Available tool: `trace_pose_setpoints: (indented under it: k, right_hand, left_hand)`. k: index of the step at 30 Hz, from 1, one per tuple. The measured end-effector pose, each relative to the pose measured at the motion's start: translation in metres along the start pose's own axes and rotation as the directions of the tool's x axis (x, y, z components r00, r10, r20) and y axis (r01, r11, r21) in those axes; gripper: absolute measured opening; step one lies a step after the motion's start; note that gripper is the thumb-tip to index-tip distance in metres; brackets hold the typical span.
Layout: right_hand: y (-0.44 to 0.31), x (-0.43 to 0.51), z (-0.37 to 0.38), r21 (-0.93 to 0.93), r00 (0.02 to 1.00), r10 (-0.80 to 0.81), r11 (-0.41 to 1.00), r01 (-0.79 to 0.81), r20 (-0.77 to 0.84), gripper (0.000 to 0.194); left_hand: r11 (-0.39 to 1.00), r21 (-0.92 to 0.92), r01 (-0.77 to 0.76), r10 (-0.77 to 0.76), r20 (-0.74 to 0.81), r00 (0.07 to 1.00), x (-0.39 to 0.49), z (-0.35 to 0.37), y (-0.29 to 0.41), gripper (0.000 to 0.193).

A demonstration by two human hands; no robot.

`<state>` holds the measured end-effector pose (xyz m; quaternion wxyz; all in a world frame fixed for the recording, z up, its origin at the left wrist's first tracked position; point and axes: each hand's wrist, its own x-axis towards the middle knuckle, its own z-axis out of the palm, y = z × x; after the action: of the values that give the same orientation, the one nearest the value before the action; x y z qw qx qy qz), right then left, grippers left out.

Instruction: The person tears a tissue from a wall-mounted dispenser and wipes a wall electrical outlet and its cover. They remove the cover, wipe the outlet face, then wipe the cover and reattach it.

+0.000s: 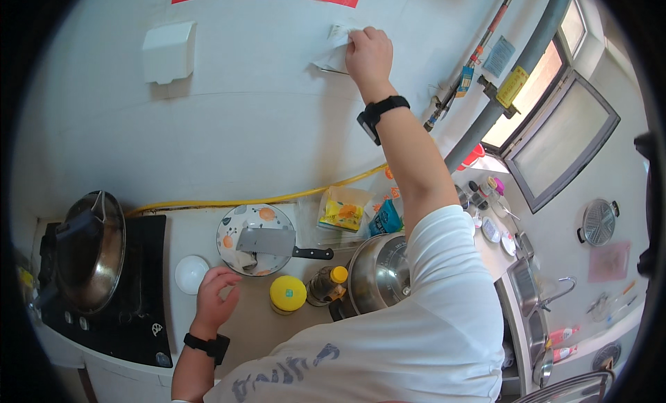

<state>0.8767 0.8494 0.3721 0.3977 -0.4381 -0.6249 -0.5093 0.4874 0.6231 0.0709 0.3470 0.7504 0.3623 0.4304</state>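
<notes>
My right hand (370, 57) is raised to the wall, its fingers closed on a thin white sheet (333, 54), perhaps paper or plastic, that hangs against the wall. My left hand (216, 293) is over the counter with fingers apart and curved, holding nothing. Close to it are a small white bowl (191, 275) and a patterned plate (229, 226). A cleaver (268, 241) with a black handle lies across the plate, beside a spoon (251, 263). Right of my left hand stand a yellow-lidded jar (287, 293) and a dark bottle with a yellow cap (323, 286).
A wok (93, 252) sits tilted on the black stove (151, 278) at left. A large steel pot (377, 273) stands near my body. Food packets (342, 213) lie behind it. A yellow hose (250, 200) runs along the wall. The sink (523, 283) is at right.
</notes>
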Motion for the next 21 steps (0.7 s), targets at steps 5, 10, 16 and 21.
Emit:
trace_pose_setpoints:
  k: [5,10,16,21]
  right_hand:
    - [-0.015,-0.003,0.004,0.073,0.991,-0.133,0.988,0.133,-0.006,0.002]
    - [-0.019,0.010,0.006,0.075,0.992,-0.038,0.996,0.047,-0.119,0.008]
    - [-0.016,0.043,0.008,-0.018,0.955,0.197,0.980,-0.198,0.223,0.012]
    - [0.004,0.051,0.004,0.033,0.854,0.365,0.914,-0.405,0.371,0.015]
  left_hand:
    - [0.997,0.075,0.028,-0.027,-0.007,1.000,-0.009,-0.013,-0.003,0.022]
    - [0.998,0.056,0.043,-0.041,-0.031,0.999,-0.011,-0.017,-0.007,0.020]
    - [0.999,0.013,0.043,-0.042,-0.053,0.998,-0.001,-0.014,-0.013,0.020]
    - [0.999,0.045,0.029,-0.028,-0.020,0.999,-0.003,-0.010,-0.014,0.020]
